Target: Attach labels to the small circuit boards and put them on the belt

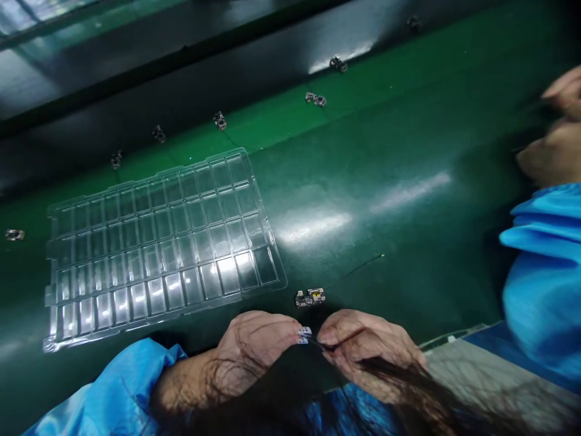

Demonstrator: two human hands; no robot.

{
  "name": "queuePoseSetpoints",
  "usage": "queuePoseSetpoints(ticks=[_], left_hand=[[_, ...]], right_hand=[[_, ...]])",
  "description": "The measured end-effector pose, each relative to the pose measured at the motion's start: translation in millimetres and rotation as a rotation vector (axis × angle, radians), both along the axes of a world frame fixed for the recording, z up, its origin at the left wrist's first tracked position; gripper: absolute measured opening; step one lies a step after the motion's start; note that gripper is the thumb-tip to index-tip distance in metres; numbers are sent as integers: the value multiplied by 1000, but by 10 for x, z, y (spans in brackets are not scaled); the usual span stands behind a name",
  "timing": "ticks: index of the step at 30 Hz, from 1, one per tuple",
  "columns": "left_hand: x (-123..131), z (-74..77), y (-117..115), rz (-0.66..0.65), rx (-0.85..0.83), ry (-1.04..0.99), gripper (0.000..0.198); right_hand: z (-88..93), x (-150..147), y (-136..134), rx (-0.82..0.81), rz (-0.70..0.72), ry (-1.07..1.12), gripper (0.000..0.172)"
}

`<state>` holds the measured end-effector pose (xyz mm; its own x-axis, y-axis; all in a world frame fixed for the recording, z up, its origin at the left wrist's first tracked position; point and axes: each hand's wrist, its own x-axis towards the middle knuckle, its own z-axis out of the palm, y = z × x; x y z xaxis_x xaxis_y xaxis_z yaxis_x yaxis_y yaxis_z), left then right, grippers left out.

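My left hand [258, 345] is at the bottom centre, its fingers pinched on a small white piece [303, 335] with dark marks. Just right of it, my right hand [367, 348] is closed around a thin dark tool [323, 346], whose tip reaches the white piece. Strands of hair partly cover both hands. A small circuit board [310, 297] with a yellow patch lies on the green mat [408, 242] just beyond my fingers. From near this board a thin dark wire [363, 264] runs up and to the right.
A clear plastic tray [158, 242] with many compartments lies to the left. Several small boards are spread along the far side, one of them [220, 120] beyond the tray. At the right edge are another person's hand [556, 151] and blue sleeve [544, 272].
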<state>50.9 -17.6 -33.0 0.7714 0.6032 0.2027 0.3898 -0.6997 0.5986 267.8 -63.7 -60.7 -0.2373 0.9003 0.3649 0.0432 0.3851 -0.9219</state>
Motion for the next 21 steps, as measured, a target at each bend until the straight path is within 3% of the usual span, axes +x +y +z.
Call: queuePoseSetpoints(ticks=[7, 21], left_hand=[[-17, -54, -37, 16, -129, -80, 19], [39, -44, -23, 89, -138, -93, 15]], right_hand=[[-12, 8, -57, -22, -16, -83, 18], [-92, 20, -110, -42, -51, -42, 17]])
